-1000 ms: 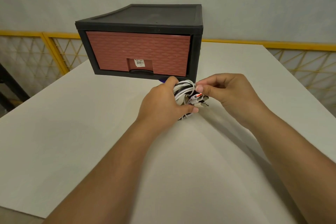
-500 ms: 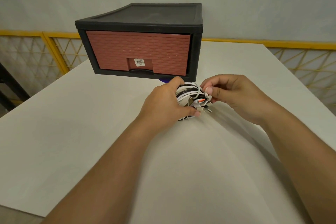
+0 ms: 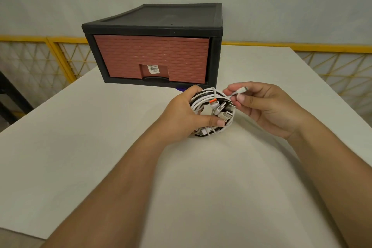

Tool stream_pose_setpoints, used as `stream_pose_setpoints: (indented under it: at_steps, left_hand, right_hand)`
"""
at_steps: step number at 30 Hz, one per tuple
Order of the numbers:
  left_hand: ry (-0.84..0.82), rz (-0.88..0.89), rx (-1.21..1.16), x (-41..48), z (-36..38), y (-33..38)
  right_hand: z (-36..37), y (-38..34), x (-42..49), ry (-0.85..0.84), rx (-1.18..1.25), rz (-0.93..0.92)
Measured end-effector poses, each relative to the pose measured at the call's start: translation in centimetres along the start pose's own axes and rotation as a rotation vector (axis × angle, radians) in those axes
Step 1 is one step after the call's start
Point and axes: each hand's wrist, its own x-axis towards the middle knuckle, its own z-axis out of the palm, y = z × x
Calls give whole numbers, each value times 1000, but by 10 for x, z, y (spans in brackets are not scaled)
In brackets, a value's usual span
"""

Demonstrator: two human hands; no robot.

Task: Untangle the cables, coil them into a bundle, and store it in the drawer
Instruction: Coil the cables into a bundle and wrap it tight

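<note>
Head view: coiled cable bundle point(image 3: 202, 101) held before a closed drawer point(image 3: 151, 57).
A yellow railing point(image 3: 302, 47) is seen beyond the white table point(image 3: 80, 147); a black housing point(image 3: 161, 30) is set at the far side, its reddish drawer pushed in, contents not visible; the bundle is gripped by the left hand point(image 3: 181, 115), fingers curled round the coil, near the housing's right front corner; a white plug point(image 3: 242, 89) is pinched by the right hand point(image 3: 263, 106) beside the coil; a purple item point(image 3: 181, 88) under the housing is mostly hidden.
</note>
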Motion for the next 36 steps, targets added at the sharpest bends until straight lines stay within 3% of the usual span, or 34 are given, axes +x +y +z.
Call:
stream_pose_setpoints:
  at_steps: [4,7,12,18,27,36]
  left_hand:
    - [-30,11,-58,1,5,1]
    - [25,-5,-160,3,5,2]
    - [-22,-98,-349,3,3,3]
    - [-16,-317,-505,1,-2,7]
    - [-18,-437,-567,0,-3,4]
    - [0,-476,-686,1,-3,7]
  right_hand:
    - [9,9,6,238,40,9]
    - [14,14,8,360,212,64]
    - [19,7,5,360,282,5]
    - [19,-7,2,330,-92,-228]
    - [27,7,5,234,-785,-495]
    - [27,22,11,265,-988,-695]
